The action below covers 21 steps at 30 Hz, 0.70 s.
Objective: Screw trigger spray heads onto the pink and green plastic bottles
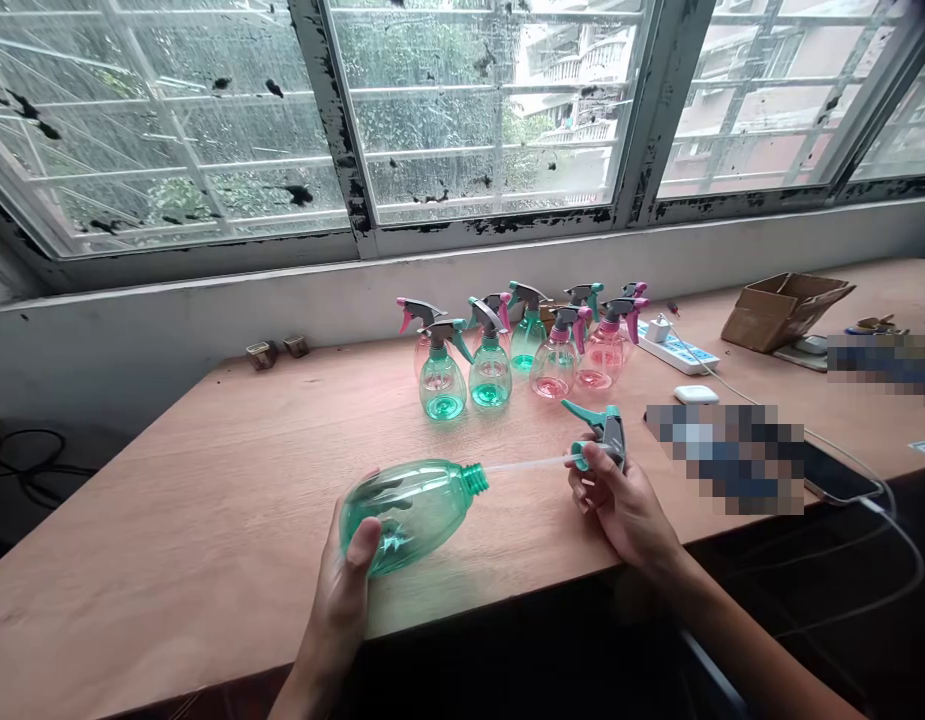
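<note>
My left hand (349,565) grips a clear green bottle (413,515) by its base, tilted on its side with the threaded neck toward the right. In my right hand (619,495) is a grey and teal spray head (608,435), held by its collar. A thin translucent dip tube (533,463) runs from the spray head to the bottle's mouth; its tip is at or just inside the neck. Behind them stand several assembled spray bottles, among them a green one (442,385) and a pink one (553,370).
A white power strip (679,350) with a plugged-in charger lies right of the bottles. Near it are a white earbud case (696,395), a phone (837,475) on a cable, and an open cardboard box (781,310). Two small metal pieces (262,354) sit at the table's back left.
</note>
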Available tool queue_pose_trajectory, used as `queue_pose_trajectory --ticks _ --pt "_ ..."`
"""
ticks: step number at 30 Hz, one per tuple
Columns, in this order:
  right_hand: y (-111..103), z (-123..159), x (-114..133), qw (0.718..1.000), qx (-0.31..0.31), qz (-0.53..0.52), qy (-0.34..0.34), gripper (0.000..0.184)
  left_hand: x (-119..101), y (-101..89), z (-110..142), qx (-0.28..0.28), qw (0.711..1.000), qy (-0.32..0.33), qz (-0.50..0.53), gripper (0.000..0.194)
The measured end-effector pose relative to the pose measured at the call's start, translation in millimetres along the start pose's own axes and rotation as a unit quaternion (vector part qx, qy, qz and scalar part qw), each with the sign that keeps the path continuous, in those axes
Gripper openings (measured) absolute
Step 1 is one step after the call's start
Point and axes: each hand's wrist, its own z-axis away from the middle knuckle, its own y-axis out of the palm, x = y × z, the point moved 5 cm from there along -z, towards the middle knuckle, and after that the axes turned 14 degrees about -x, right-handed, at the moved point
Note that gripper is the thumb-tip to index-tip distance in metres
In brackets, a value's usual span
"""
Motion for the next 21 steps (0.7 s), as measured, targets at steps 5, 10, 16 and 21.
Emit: queue_pose_trajectory --ticks 5,10,16,21 --pt "5.4 7.5 -6.4 0.993 0.079 0.087 0.009 0.032 -2.5 2.6 2.6 0.001 1.0 0.003 -0.012 0.064" --pt "2.3 7.3 4.7 0.999 0.012 0.02 -0.031 0.023 -1.9 1.9 0.3 -0.01 1.0 0.004 0.001 0.061" --pt "0.2 4.4 5.3 1.0 -0.006 -0.008 -0.02 0.023 -6.1 3.8 0.0 -0.012 1.0 0.005 -0.005 0.053" --pt "10.8 13.6 -1.5 0.992 0.108 0.07 0.018 0.023 -3.1 4.3 1.0 0.053 0.996 0.03 -0.061 0.065"
